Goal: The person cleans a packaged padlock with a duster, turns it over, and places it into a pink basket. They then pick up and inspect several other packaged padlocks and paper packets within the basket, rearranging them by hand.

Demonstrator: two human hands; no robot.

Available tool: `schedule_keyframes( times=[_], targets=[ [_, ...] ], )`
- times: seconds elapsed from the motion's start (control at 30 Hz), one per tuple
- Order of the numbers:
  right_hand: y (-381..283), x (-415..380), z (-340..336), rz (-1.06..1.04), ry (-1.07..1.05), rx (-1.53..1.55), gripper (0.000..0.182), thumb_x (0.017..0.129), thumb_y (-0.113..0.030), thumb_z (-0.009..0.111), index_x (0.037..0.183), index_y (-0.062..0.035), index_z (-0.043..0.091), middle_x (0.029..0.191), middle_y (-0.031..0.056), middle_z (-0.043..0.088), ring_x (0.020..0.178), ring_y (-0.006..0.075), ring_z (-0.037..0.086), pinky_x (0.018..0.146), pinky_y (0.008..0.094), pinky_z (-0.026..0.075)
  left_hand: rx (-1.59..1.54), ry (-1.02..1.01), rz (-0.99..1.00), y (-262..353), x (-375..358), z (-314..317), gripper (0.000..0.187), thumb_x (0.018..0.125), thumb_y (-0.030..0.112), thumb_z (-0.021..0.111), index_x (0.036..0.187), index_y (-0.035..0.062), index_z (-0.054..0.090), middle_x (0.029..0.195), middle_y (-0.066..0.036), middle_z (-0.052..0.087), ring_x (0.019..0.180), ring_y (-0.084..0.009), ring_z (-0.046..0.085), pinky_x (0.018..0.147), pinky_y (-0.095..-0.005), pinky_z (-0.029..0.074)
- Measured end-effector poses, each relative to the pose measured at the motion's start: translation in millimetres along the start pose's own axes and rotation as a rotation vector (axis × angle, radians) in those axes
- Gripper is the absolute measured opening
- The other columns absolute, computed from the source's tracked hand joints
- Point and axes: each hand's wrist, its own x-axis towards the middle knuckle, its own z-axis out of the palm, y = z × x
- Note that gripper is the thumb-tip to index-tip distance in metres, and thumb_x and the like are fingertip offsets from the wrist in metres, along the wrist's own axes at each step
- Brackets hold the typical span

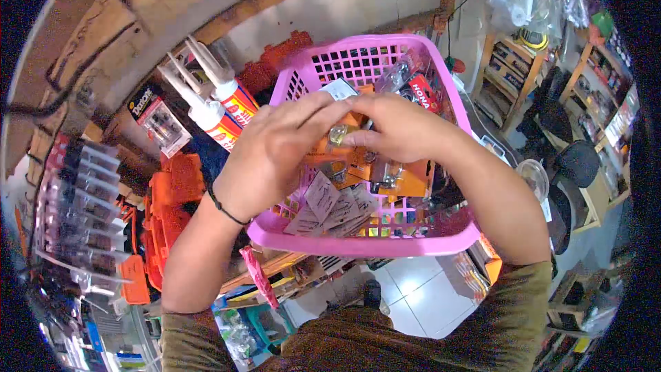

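A pink plastic basket (358, 244) stands in front of me, holding several packaged goods. Over its middle, my left hand (286, 127) and my right hand (399, 124) come together, fingers closed around an orange package (354, 122) with a clear, yellowish part on its front. My fingers cover much of it, so its contents cannot be made out. Below lie more orange blister packs (413, 182) with metal parts, and to their left some small white packets (330, 203). A red and black "HONA..." package (420, 93) leans at the basket's right side.
White and red silicone tubes (219, 114) stand left of the basket, beside a carded pack (162, 124). Orange cases (172, 213) sit at the left. Wooden shelves (513, 79) and dark round seats (577, 164) are at the right. White floor tiles (413, 296) show below.
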Motion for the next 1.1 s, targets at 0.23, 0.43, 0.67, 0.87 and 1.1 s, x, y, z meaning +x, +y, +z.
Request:
schedule_keyframes(
  times=[0.23,0.43,0.67,0.87,1.1],
  targets=[
    [-70,-12,-38,0.280,-0.289,0.637,0.028,0.078,-0.022,0.058,0.096,-0.0024,0.051,0.079,0.0112,0.058,0.072,0.0167,0.058,0.060,0.0298,0.046,-0.632,0.392,-0.137,38,-51,-31,0.095,0.055,-0.007,0.068,0.132,0.0070,0.014,0.130,-0.018,0.031,0.115,-0.0304,0.039,0.095,-0.0373,0.034],
    [-172,-50,-3,0.197,-0.191,0.743,0.024,0.080,-0.017,0.058,0.097,-0.0014,0.050,0.073,0.0032,0.053,0.061,0.0080,0.053,0.051,0.0207,0.043,-1.467,0.251,-0.485,90,-155,-5,0.093,0.069,0.050,0.061,0.132,0.0012,0.013,0.131,-0.015,0.029,0.120,-0.0262,0.030,0.098,-0.0408,0.026],
    [-225,-98,109,0.061,-0.273,0.753,0.030,0.079,-0.021,0.056,0.100,-0.0008,0.053,0.085,0.0153,0.057,0.081,0.0296,0.056,0.071,0.0335,0.045,-1.860,0.491,-0.704,139,-267,11,0.078,0.077,0.057,0.043,0.126,-0.0006,0.024,0.113,-0.018,0.045,0.108,-0.0316,0.043,0.090,-0.0449,0.035],
    [-205,-117,187,0.512,0.052,0.744,0.031,0.082,-0.031,0.053,0.090,-0.0003,0.054,0.078,0.0066,0.057,0.069,0.0152,0.055,0.066,0.0278,0.044,-1.970,0.806,-0.818,160,-364,14,0.080,0.076,0.062,0.039,0.123,-0.0021,0.029,0.094,-0.016,0.052,0.082,-0.0321,0.054,0.067,-0.0457,0.045],
    [-205,-52,220,0.972,-0.249,1.295,0.049,0.082,-0.054,0.039,0.102,-0.0103,0.050,0.077,0.0035,0.059,0.060,0.0170,0.060,0.045,0.0243,0.042,-2.137,0.981,-0.719,168,-388,21,0.085,0.071,0.070,0.035,0.123,0.0017,0.031,0.099,-0.018,0.050,0.077,-0.0336,0.054,0.063,-0.0479,0.045]
  ],
)
